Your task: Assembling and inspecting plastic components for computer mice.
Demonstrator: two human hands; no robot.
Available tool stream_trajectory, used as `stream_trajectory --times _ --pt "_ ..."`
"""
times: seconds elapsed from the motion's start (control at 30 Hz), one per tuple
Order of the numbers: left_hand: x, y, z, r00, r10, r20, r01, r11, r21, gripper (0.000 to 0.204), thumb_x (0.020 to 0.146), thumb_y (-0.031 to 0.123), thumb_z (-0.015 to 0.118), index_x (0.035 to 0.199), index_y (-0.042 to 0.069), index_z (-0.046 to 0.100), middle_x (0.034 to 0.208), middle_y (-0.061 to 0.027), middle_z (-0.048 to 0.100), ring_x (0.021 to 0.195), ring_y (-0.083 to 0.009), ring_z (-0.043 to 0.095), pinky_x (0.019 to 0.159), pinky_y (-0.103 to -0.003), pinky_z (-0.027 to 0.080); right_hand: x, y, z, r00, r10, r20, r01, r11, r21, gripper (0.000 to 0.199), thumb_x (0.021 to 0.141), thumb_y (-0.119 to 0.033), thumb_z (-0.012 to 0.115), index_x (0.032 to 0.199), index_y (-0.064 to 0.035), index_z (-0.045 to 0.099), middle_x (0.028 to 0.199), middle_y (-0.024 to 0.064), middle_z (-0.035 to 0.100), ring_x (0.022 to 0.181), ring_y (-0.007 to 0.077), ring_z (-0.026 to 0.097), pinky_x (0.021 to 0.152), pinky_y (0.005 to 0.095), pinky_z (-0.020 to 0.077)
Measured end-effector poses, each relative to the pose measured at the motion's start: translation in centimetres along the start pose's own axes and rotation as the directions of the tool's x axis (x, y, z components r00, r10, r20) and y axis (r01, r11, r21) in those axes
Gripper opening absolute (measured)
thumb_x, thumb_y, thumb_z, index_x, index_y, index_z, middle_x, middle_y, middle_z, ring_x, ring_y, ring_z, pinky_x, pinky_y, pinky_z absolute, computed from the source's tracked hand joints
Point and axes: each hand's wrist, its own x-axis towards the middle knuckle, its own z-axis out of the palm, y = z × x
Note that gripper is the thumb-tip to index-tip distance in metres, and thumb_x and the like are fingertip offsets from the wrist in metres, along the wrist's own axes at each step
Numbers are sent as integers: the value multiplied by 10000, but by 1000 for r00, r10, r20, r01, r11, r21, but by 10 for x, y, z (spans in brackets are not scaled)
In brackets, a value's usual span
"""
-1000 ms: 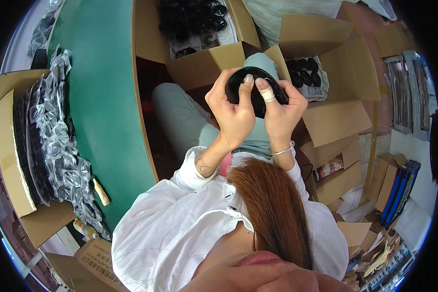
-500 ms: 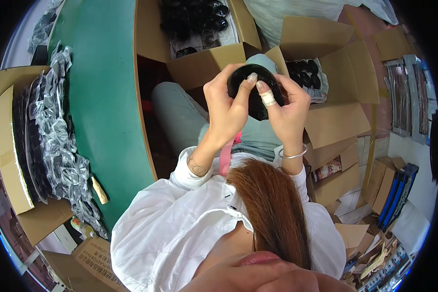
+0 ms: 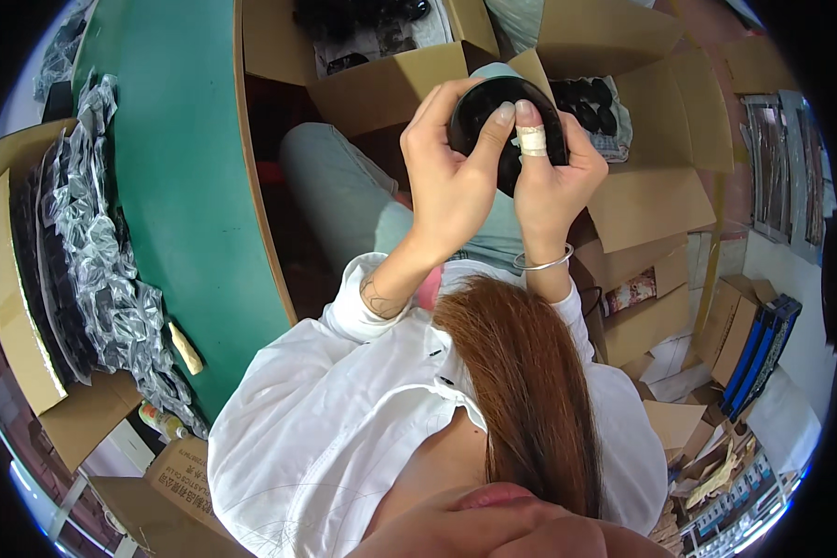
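Both my hands hold a round black dish-shaped part up in front of me, above my lap. My left hand grips its left edge, thumb pressed onto the face. My right hand grips the right edge; its thumb wears a pale bandage and rests beside the left thumb. A silver bangle circles my right wrist. Most of the part's lower half is hidden behind my fingers.
A green table lies to my left, with a cardboard box of plastic-wrapped black parts on it. Open cardboard boxes holding black parts stand ahead and to the right. More boxes and blue items crowd the floor at right.
My hands have shifted their hold on the black part; both thumbs have come together on its face, and the part has turned slightly.
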Motion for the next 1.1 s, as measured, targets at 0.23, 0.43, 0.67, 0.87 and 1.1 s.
stream_trajectory --times 0.23,0.43,0.67,0.87,1.1 --pt "-7 2 4 987 -146 -63 144 989 -31 113 757 -32 621 869 -25 609 746 -68 598 627 -150 485 596 -256 415 -1 5 3 997 68 41 -70 997 35 216 804 -159 756 840 48 707 661 42 646 578 90 483 542 203 410" --pt "-6 -18 11 989 49 -139 -36 995 90 124 740 -49 608 860 -20 606 707 -61 575 587 -142 448 580 -260 402 1 19 6 988 140 70 -145 987 64 250 799 -179 766 856 58 711 657 46 655 571 79 484 529 197 408" --pt "1 -26 3 991 -29 -130 29 1000 4 127 748 -52 619 870 -19 607 716 -56 597 606 -131 477 600 -244 419 3 23 7 968 205 145 -219 972 86 268 798 -187 768 875 62 705 671 49 664 564 80 484 529 197 412" --pt "10 -24 -9 992 -100 -78 95 994 -57 120 789 -15 655 901 -10 613 758 -44 639 641 -102 518 621 -209 434 4 24 2 969 134 209 -148 987 57 277 809 -201 760 885 58 697 639 34 634 542 82 458 516 197 396" --pt "5 -15 -6 989 -143 -30 140 986 -91 122 777 -46 628 893 -18 607 741 -46 626 640 -101 511 641 -216 445 1 17 7 986 56 156 -46 997 -62 260 816 -205 754 804 41 672 577 9 566 512 83 411 482 206 344"
